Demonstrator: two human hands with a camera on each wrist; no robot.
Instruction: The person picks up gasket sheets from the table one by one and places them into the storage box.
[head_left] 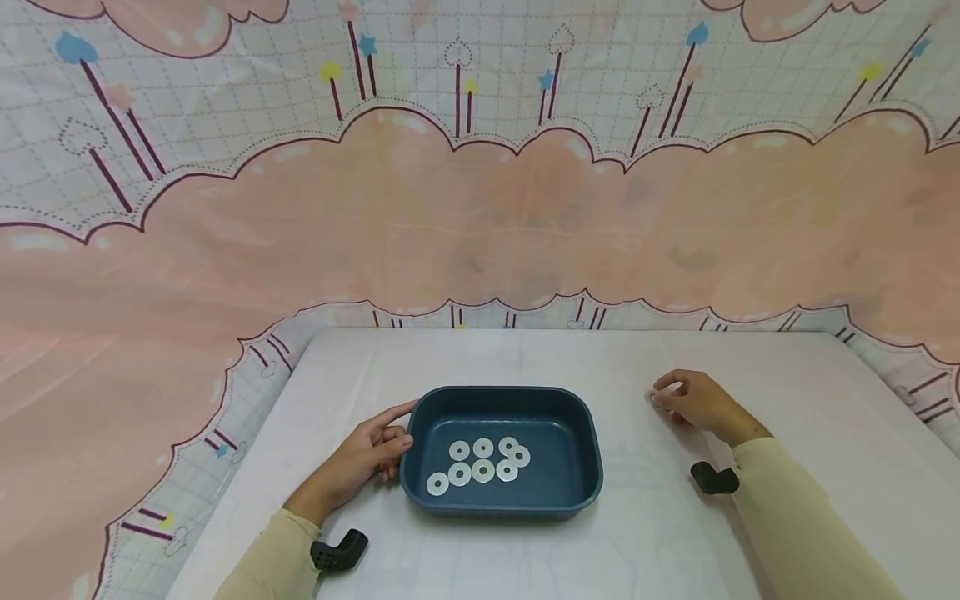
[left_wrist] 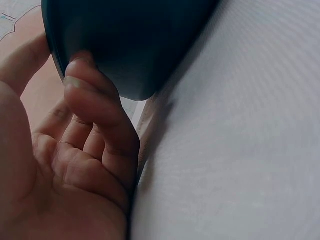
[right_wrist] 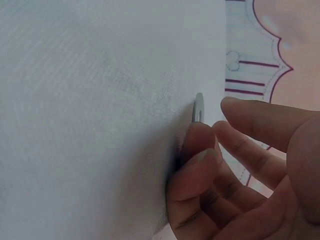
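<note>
A dark blue rectangular tray [head_left: 503, 510] sits on the white table, with several pale flat washers [head_left: 483, 471] lying on its floor. At the tray's left end is my left hand [head_left: 360, 458]; its index finger reaches along the far left corner and the thumb touches the side, while the other fingers bend loosely. In the left wrist view, fingertips meet the tray's outer wall [left_wrist: 140, 60]. Well to the right of the tray, low over the table, my right hand [head_left: 701, 404] holds one washer [right_wrist: 198, 107] at its fingertips. The fingers partly hide that washer.
A white cloth covers the table [head_left: 525, 354]. Behind it hangs a patterned pink and white backdrop [head_left: 510, 225]. A black wrist device [head_left: 339, 551] is by the left sleeve, and another black device [head_left: 714, 478] is by the right sleeve.
</note>
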